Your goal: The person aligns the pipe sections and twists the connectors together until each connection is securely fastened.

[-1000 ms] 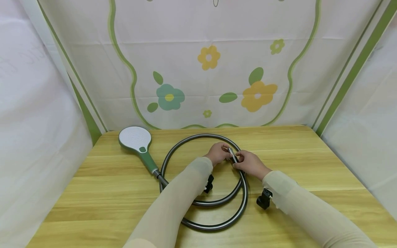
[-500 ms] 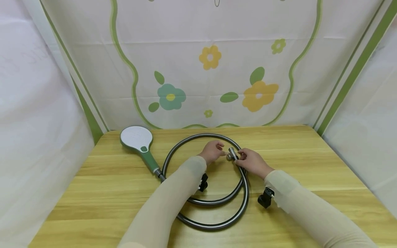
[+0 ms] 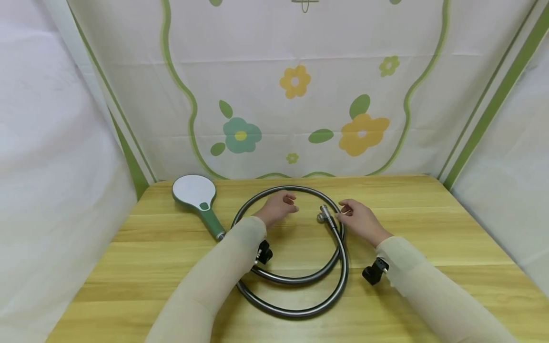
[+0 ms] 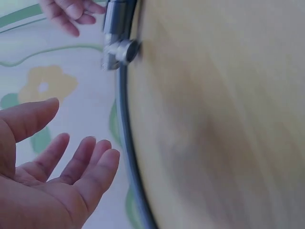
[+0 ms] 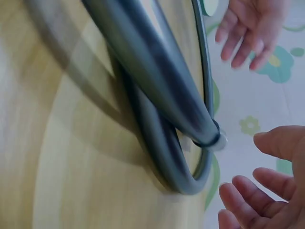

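Note:
A grey shower hose point(image 3: 296, 313) lies coiled on the wooden table, joined to a green-handled hand shower point(image 3: 194, 190) with a white face. Its free end carries a shiny metal fitting point(image 3: 324, 211) with a short side piece point(image 4: 127, 50), beside the far right of the coil. My left hand point(image 3: 276, 208) hovers over the inside of the coil, left of the fitting, fingers apart and holding nothing. Just right of the fitting is my right hand point(image 3: 360, 220). In the right wrist view its fingers point(image 5: 248, 202) are spread, with a gap between them and the hose.
The wooden table point(image 3: 420, 209) reaches back to a white cloth wall point(image 3: 257, 85) printed with flowers. White cloth sides point(image 3: 64, 157) stand at left and right. A small black camera point(image 3: 374, 271) hangs under my right wrist, another point(image 3: 264, 252) under my left.
My left hand has drawn away leftward from the fitting. My right hand has let go of the hose end and moved a little right. The hose end stays near the coil's right side.

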Tool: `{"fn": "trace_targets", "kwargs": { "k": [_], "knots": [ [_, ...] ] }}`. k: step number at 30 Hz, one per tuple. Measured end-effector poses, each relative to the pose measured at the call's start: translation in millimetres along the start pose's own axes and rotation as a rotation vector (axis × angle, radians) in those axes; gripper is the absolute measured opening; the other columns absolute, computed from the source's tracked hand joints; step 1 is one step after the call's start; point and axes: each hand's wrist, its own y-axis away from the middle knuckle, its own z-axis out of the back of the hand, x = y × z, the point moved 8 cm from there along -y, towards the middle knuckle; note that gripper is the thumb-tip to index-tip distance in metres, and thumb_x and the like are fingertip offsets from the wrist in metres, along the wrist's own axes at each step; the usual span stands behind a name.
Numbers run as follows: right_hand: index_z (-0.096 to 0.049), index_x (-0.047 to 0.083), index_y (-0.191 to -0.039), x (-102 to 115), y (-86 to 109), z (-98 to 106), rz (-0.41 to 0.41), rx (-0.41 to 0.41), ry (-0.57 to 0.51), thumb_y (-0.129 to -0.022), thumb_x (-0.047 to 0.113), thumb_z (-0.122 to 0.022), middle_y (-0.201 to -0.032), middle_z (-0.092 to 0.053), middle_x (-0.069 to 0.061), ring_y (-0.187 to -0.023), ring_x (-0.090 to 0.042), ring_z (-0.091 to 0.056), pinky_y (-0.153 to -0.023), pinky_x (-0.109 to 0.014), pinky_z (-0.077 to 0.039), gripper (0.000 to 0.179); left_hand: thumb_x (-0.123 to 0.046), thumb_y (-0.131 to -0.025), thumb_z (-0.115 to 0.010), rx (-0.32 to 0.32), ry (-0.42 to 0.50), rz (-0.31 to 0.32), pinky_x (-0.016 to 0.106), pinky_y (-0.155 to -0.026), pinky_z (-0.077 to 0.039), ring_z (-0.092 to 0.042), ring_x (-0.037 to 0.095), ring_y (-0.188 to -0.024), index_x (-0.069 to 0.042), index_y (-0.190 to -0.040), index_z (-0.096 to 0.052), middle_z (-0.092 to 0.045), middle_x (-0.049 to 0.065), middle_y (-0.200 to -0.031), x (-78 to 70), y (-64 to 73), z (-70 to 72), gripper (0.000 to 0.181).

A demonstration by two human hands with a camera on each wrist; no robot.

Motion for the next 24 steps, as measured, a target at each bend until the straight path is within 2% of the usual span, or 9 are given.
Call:
{"fn": "trace_targets", "kwargs": {
  "k": [5, 9, 17, 24],
  "knots": [
    [-0.044, -0.007, -0.138, -1.0, 0.7, 6.9, 0.014, -0.016, 0.011, -0.097, 0.024, -0.057, -0.121, -0.056, -0.023, -0.109, -0.037, -0.057, -0.086, -0.048, -0.052, 0.053, -0.018, -0.096, -0.061, -0.027, -0.056, -0.021, 0.044, -0.091, -0.049, -0.053, 0.03, -0.115, -0.007, -0.131, -0.052, -0.052, 0.018, -0.131, -3.9, 14.5, 25.2, 0.038],
    [-0.044, -0.007, -0.138, -1.6, 1.5, 10.3, 0.032, -0.026, 0.024, -0.097, 0.023, -0.056, -0.124, -0.055, -0.025, -0.111, -0.038, -0.056, -0.087, -0.05, -0.05, 0.052, -0.021, -0.097, -0.059, -0.054, -0.102, -0.029, 0.045, -0.093, -0.048, -0.05, 0.03, -0.119, -0.008, -0.135, -0.049, -0.051, 0.017, -0.133, -1.1, 23.6, 39.8, 0.041],
    [-0.042, -0.007, -0.14, 1.7, 5.4, 19.4, 0.069, -0.046, 0.105, -0.1, 0.03, -0.054, -0.131, -0.051, -0.028, -0.119, -0.043, -0.049, -0.096, -0.058, -0.042, 0.056, -0.023, -0.098, -0.059, -0.121, -0.136, -0.043, 0.048, -0.1, -0.044, -0.046, 0.031, -0.126, -0.007, -0.141, -0.045, -0.049, 0.018, -0.137, 2.5, 44.6, 71.1, 0.048],
    [-0.04, -0.006, -0.142, 1.3, 8.6, 22.0, 0.068, -0.035, 0.128, -0.1, 0.038, -0.052, -0.135, -0.048, -0.027, -0.122, -0.043, -0.047, -0.097, -0.059, -0.041, 0.062, -0.026, -0.098, -0.057, -0.154, -0.201, -0.042, 0.049, -0.101, -0.042, -0.045, 0.033, -0.127, -0.006, -0.142, -0.042, -0.047, 0.018, -0.139, 5.8, 59.0, 90.2, 0.051]
  ]
}}
